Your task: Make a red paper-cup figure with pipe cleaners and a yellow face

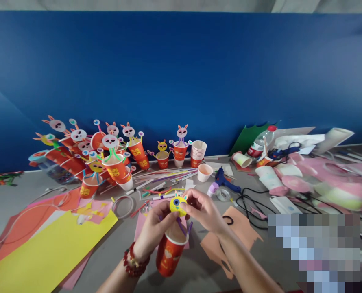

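Note:
Between my two hands is a round yellow paper face with small ears and a dark round eye. My left hand pinches its lower left edge. On the right side, the fingers of my right hand close on the same face and cover part of it. Just below stands a red paper cup with a white rim, slightly tilted, and purple pipe cleaners rise from it beneath the face. Whether the face is joined to them is hard to make out.
Finished cup figures crowd the back left. Yellow paper covers the front left. A blue glue gun, a tape roll and black cables lie right of centre. A bottle and pink scraps fill the right.

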Demonstrator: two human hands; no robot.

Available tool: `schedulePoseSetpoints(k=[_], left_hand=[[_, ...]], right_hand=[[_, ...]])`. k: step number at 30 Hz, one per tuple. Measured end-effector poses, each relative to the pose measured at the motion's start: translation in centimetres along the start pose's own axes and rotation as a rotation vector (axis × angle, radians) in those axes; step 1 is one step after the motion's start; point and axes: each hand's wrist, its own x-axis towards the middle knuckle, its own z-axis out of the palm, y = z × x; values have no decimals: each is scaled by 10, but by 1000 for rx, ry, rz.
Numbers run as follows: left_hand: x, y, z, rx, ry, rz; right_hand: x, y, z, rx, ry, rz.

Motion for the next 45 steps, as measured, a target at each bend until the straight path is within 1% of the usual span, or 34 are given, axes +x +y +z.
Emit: schedulePoseSetpoints(k=[4, 7, 9, 12, 15, 19, 22, 29, 33, 38, 45], left_hand=[[-1, -2, 2, 65, 39, 66], [-2, -3, 3, 122, 74, 117], [-2, -3, 4, 121, 79, 119], [-3, -3, 5, 119, 85, 121], [-4, -3, 5, 165, 99, 130], [-4, -3, 6, 213, 120, 138], [-4, -3, 7, 178, 127, 125], [-2, -2, 11, 11, 140, 69], [-2, -2, 12, 16, 166, 70], [-3, -5, 10, 43, 162, 82], [-1, -7, 9, -57, 172, 35]], right_hand=[[-2, 5, 7, 20, 1, 9], [-2, 10, 12, 76, 11, 2], [-2, 10, 14, 115, 11, 0], [-1, 10, 15, 112, 28, -17], [-3, 9, 17, 90, 68, -35], [-5, 10, 20, 109, 95, -15], [-5, 11, 21, 116, 105, -14], [-3, 8, 20, 108, 104, -9], [-2, 5, 19, 87, 84, -14], [-2, 7, 20, 92, 86, -25], [-4, 14, 14, 144, 67, -15]])
